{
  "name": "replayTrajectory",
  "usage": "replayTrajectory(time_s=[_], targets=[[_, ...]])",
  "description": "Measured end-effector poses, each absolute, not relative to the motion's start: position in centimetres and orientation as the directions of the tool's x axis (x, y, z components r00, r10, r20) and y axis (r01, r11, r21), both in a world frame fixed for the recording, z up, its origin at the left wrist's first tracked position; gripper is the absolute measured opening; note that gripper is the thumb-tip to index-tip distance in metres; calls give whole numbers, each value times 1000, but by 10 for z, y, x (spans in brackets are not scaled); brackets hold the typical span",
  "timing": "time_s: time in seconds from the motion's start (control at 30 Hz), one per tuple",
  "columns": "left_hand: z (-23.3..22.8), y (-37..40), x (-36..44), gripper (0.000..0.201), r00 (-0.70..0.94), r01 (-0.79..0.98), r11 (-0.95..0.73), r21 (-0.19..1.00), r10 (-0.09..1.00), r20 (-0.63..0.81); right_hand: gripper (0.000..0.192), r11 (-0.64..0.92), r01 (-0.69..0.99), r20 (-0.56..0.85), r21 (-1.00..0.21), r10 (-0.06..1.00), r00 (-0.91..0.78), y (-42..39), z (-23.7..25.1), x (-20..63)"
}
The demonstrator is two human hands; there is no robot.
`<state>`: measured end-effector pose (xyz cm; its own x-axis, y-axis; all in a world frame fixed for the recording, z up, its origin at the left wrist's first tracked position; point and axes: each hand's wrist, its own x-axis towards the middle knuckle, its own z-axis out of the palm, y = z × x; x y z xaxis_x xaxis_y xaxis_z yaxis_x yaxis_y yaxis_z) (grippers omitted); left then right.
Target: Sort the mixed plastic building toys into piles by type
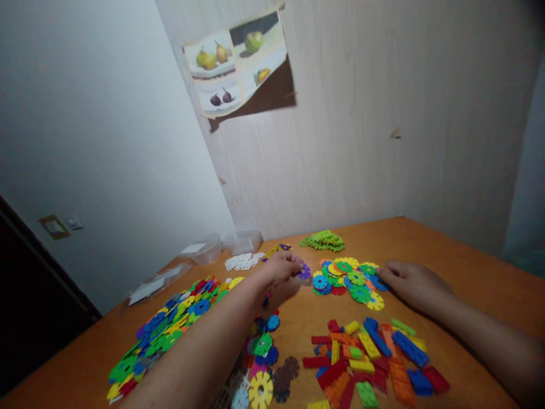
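Pinching a purple disc (304,272) in left hand (283,266), right hand (411,282) lying loosely open beside gear pile (347,277), no legible writing.

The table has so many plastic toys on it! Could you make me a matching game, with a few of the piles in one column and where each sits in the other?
Things:
1. green pieces pile
2. long bricks
3. white pieces
4. purple disc

Places:
A. at the left hand fingertips
B. near the wall, far side
C. near edge, below the right hand
D. beside clear containers

Pairs: 1-B, 2-C, 3-D, 4-A
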<state>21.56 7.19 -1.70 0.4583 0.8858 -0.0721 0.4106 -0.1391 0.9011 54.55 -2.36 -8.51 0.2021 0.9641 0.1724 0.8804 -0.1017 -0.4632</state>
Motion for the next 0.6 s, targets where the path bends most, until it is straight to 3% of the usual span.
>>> replayTrajectory(time_s=[0.33,0.6], targets=[[-34,64,243,12,384,426,-107,898,921,-73,47,-90,862,196,-499,957,213,-23,-83,543],[6,17,195,26,233,210,-140,968,968,89,48,-92,869,180,-486,963,202,-20,-87,547]])
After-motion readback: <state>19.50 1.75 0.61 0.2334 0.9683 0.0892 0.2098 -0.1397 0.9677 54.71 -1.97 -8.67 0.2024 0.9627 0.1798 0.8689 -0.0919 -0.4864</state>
